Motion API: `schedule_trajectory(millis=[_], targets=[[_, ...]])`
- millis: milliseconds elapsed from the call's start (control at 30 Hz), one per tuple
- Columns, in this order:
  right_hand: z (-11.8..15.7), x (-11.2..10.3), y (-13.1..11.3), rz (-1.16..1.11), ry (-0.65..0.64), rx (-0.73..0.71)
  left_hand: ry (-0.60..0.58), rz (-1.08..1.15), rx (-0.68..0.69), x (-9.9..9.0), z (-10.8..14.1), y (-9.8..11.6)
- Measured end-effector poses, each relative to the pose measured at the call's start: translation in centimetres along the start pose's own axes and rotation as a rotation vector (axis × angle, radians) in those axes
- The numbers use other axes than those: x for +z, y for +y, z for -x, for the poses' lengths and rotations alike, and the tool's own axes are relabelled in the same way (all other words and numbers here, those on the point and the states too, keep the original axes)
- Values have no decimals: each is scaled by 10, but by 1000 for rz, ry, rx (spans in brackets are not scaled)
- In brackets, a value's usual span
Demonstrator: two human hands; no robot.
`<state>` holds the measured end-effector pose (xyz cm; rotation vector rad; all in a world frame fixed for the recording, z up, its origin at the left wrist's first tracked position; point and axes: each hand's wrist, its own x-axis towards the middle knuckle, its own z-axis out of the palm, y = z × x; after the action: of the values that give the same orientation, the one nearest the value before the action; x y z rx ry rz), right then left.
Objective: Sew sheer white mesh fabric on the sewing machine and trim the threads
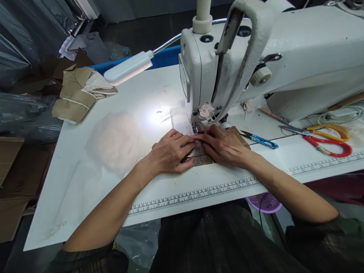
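A brown, shiny piece of material point(201, 151), perhaps fabric or leather, lies on the table just in front of the presser foot point(199, 128) of a white sewing machine point(189, 72). From its left side, my left hand point(172, 151) grips it, fingers curled and thumb at the near edge. My right hand point(224, 147) closes on it from the right, close to the foot. The fingertips of both hands nearly meet at the material's far edge. Part of the piece is hidden under my hands, and the needle tip cannot be made out.
Blue thread snips point(259, 139) and scissors with red and yellow handles point(327, 141) lie to the right. A tied brown bundle point(75, 93) sits at the table's far left corner. A lamp point(129, 68) shines over the white table point(85, 204), whose front edge carries a ruler strip point(196, 196).
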<state>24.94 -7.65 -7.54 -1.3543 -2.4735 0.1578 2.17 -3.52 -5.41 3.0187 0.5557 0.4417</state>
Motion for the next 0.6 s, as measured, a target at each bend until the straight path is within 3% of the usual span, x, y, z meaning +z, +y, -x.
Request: schedule_trajectory(millis=[600], targets=[[-1, -5, -5, 103, -16, -5, -56, -64, -102, 1, -2, -5]])
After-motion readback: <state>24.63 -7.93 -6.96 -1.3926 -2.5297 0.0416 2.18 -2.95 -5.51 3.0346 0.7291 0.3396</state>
